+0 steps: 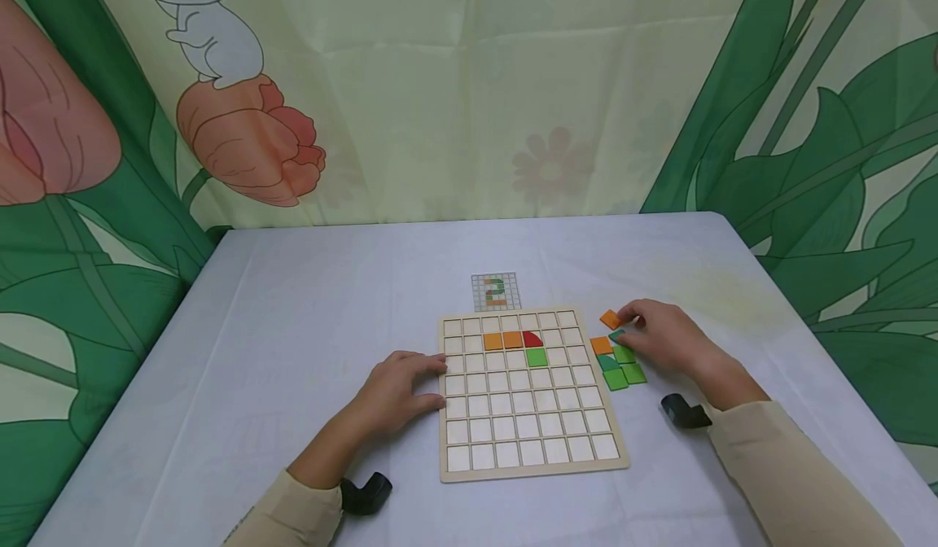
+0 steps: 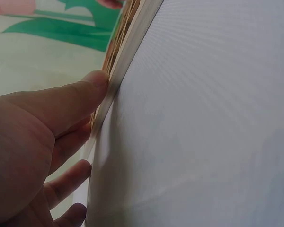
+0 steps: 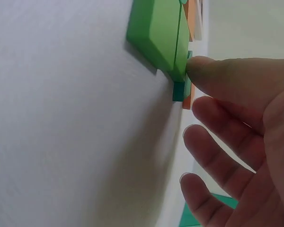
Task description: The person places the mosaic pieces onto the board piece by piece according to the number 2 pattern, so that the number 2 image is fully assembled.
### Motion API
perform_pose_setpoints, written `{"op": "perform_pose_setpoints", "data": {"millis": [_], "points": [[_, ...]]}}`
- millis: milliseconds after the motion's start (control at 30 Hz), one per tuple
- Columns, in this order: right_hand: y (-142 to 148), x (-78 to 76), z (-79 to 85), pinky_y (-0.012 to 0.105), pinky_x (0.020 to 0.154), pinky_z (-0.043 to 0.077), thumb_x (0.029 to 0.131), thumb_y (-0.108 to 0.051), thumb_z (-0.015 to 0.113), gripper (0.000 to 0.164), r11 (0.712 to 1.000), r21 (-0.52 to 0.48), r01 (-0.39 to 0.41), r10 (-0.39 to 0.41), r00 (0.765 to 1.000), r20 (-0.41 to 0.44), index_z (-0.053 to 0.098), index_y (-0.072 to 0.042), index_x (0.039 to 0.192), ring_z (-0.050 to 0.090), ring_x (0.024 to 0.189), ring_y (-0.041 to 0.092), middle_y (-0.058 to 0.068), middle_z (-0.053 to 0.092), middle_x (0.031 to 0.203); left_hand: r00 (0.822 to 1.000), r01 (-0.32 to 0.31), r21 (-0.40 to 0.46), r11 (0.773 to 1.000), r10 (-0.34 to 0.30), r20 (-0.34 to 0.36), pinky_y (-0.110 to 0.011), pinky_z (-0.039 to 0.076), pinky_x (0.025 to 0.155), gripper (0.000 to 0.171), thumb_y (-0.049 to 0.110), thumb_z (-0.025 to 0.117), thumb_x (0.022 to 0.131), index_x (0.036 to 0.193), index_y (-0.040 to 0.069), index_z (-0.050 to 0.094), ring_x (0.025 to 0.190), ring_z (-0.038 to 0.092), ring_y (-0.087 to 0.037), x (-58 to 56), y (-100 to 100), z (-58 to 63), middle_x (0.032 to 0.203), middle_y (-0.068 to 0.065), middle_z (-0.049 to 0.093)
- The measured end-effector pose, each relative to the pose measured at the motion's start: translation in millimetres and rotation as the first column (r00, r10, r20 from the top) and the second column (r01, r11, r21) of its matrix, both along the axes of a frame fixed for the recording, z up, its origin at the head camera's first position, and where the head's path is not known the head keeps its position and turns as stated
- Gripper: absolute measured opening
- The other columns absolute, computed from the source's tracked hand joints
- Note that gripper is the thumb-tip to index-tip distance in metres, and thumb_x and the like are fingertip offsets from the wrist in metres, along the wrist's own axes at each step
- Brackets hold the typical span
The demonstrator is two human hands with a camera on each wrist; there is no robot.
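From where I stand, a white cartoon animal (image 1: 227, 42) is at the left, printed on the hanging cloth (image 1: 418, 124). The person's left hand (image 1: 392, 392) touches the left rim of one wooden board (image 1: 535, 471), its fingers relaxed and thumb apart from them. The board lies flat on a white tablecloth (image 1: 293, 311), seven cells across and seven down. Just beyond its far edge lies one small gridded card (image 1: 495, 291); its coloured cells look like the figure 2, though the print is tiny. Four tiles sit in the board: two orange squares (image 1: 493, 341) side by side in the second row from the far edge, one red quarter-round (image 1: 532, 339) next to them, and one light green square (image 1: 537, 357) on the red one's near side. Just off the right rim I count seven loose tiles (image 1: 616, 379): two orange, two dark green, three light green. The right hand (image 1: 670, 339) reaches over their far end, thumb and forefinger parted, the forefinger at the farther orange tile, the thumb at a dark green one.
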State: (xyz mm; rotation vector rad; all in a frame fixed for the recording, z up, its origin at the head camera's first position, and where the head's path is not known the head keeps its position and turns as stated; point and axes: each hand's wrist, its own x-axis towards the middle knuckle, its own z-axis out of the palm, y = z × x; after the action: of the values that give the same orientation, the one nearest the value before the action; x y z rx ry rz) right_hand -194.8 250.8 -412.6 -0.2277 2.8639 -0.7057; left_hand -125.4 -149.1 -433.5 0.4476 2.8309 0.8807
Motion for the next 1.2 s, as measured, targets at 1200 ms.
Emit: {"op": "perform_pose_setpoints", "data": {"millis": [1200], "points": [[4.0,2.4,2.3,0.060,0.095,0.045,0.091,-0.011,0.070,0.025,0.993,0.103,-0.058,0.058,0.998,-0.002,0.069,0.002,0.113,0.057,0.106,0.040,0.021,0.067,0.113,1.000,0.004,-0.013,1.000,-0.004,0.007,-0.051,0.040,0.103,0.043,0.020,0.084,0.083,0.123,0.016,0.070,0.128,0.049,-0.026,0.2,-0.8,0.3,0.137,0.008,0.061]]}}
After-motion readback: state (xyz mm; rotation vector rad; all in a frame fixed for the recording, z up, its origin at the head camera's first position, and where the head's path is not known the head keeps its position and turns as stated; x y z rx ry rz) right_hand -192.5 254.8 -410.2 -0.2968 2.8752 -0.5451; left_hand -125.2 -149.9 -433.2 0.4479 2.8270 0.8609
